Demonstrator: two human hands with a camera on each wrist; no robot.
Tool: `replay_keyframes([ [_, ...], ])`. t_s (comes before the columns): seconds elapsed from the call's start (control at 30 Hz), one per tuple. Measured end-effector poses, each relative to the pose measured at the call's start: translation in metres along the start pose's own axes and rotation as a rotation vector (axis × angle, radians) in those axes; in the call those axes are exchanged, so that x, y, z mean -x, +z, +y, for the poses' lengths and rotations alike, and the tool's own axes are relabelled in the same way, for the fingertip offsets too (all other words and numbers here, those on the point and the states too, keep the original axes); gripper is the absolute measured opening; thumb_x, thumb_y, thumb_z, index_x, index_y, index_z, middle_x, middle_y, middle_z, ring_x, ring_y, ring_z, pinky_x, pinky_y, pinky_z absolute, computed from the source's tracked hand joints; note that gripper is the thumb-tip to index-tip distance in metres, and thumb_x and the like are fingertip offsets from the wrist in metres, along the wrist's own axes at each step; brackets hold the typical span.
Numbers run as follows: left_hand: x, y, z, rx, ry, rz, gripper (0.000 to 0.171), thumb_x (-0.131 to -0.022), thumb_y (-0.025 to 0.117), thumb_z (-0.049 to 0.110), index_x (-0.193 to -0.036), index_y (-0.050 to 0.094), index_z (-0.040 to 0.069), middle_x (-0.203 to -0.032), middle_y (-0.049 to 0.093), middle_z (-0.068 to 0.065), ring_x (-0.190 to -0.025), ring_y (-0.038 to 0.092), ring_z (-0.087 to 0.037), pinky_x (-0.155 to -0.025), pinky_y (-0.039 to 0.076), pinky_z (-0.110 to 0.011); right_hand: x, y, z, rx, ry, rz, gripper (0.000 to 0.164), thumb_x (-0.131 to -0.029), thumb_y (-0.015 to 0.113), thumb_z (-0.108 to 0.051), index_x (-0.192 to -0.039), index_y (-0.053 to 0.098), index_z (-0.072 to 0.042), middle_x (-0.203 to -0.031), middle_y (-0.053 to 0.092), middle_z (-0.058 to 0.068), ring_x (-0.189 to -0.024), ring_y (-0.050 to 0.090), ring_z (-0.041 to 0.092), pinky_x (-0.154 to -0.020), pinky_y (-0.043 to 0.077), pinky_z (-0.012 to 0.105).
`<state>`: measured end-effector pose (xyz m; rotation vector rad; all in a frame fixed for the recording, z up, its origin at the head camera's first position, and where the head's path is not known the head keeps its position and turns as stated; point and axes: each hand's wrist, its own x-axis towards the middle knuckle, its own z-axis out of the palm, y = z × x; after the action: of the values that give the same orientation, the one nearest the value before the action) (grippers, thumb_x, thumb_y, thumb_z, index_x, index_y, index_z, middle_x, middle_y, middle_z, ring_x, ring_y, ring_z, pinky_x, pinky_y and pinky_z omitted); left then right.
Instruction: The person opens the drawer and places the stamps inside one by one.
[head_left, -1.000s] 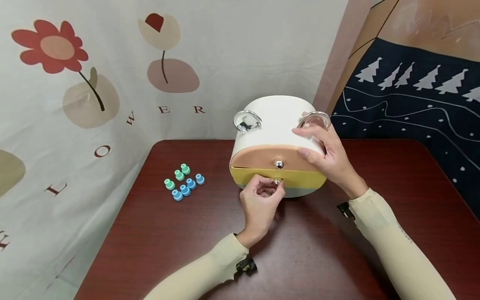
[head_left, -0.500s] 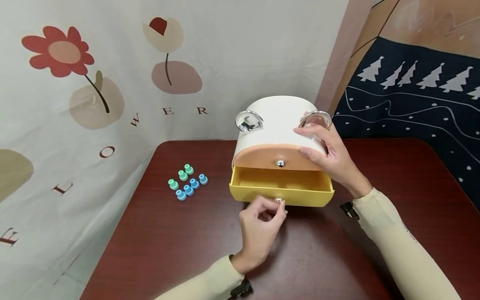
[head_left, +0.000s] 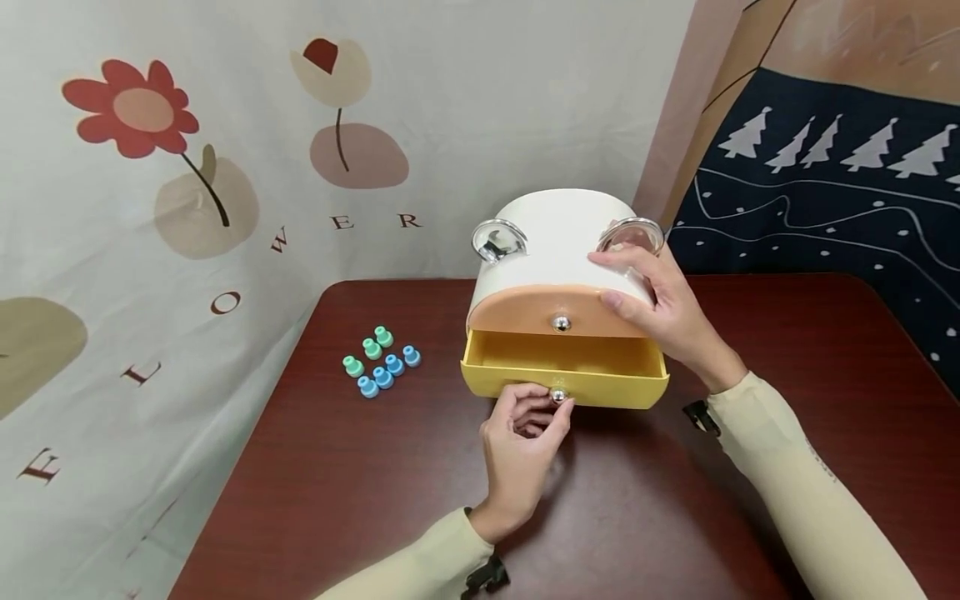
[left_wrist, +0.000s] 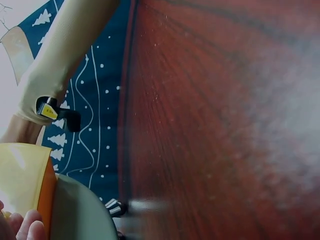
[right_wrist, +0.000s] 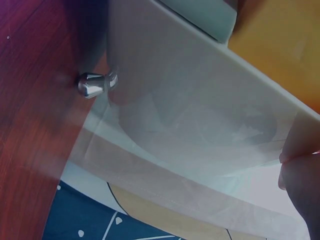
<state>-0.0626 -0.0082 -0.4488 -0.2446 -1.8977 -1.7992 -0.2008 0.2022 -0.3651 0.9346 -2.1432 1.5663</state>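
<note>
A small white drawer box (head_left: 558, 233) with a rounded top stands on the table. Its orange upper drawer (head_left: 517, 313) is closed, while the yellow drawer (head_left: 622, 392) below sticks out, nothing showing inside. My left hand (head_left: 517, 446) pinches this drawer's round silver knob (head_left: 558, 396) between thumb and fingers. With thumb on the front rim and index finger on the top, my right hand (head_left: 667, 304) holds the box's upper right side, beside one of two shiny ears (head_left: 633, 237). In the left wrist view, fingertips (left_wrist: 36, 230) show against the yellow drawer.
Several small green pegs (head_left: 372, 348) and blue pegs (head_left: 382, 377) stand on the reddish-brown table (head_left: 360, 483), left of the box. A cloth printed with flowers (head_left: 450, 108) hangs behind, and a dark blue one with white trees (head_left: 825, 192) is at the right.
My left hand has pulled the yellow drawer out toward me from nearly closed; over the last half second it has stayed about there. My right hand keeps its hold on the box.
</note>
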Motion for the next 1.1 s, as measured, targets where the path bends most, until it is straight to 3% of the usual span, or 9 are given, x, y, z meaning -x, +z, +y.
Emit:
replay_keyframes([
  [0.33,-0.008,0.008,-0.007,-0.076,0.183,0.051,0.024,-0.087,0.089,-0.001,-0.097,0.068,0.005,-0.082,0.078,-0.005,-0.060,0.071,-0.015,-0.052,0.055,-0.024,0.000,0.003,0.000,-0.013,-0.010,0.008,0.046,-0.093,0.072,-0.003,-0.138,0.075,-0.008,-0.144,0.055,0.003,-0.132,0.043,0.021,-0.105,0.040,0.031],
  [0.57,-0.010,0.006,-0.007,-0.148,0.250,0.056,0.026,-0.083,0.089,-0.001,-0.094,0.067,0.008,-0.078,0.076,-0.001,-0.058,0.069,-0.013,-0.048,0.053,-0.027,0.000,0.004,-0.001,-0.007,-0.020,0.014,0.045,-0.092,0.072,-0.004,-0.138,0.075,-0.008,-0.144,0.056,0.003,-0.133,0.042,0.021,-0.106,0.039,0.032],
  [0.93,0.004,-0.009,0.001,-0.161,0.349,-0.039,0.031,-0.080,0.091,-0.005,-0.096,0.066,0.006,-0.078,0.077,-0.004,-0.057,0.070,-0.016,-0.046,0.050,-0.021,0.000,0.002,-0.002,-0.007,-0.024,0.011,0.046,-0.092,0.073,-0.002,-0.137,0.075,-0.007,-0.143,0.057,0.002,-0.133,0.043,0.021,-0.107,0.040,0.030],
  [1.1,0.011,-0.014,0.006,-0.142,0.345,-0.082,0.032,-0.081,0.091,-0.006,-0.096,0.065,0.006,-0.079,0.077,-0.004,-0.058,0.071,-0.015,-0.045,0.049,-0.021,0.000,0.000,-0.001,0.001,-0.029,0.008,0.046,-0.091,0.073,-0.001,-0.137,0.075,-0.006,-0.143,0.057,0.002,-0.132,0.044,0.021,-0.106,0.039,0.030],
])
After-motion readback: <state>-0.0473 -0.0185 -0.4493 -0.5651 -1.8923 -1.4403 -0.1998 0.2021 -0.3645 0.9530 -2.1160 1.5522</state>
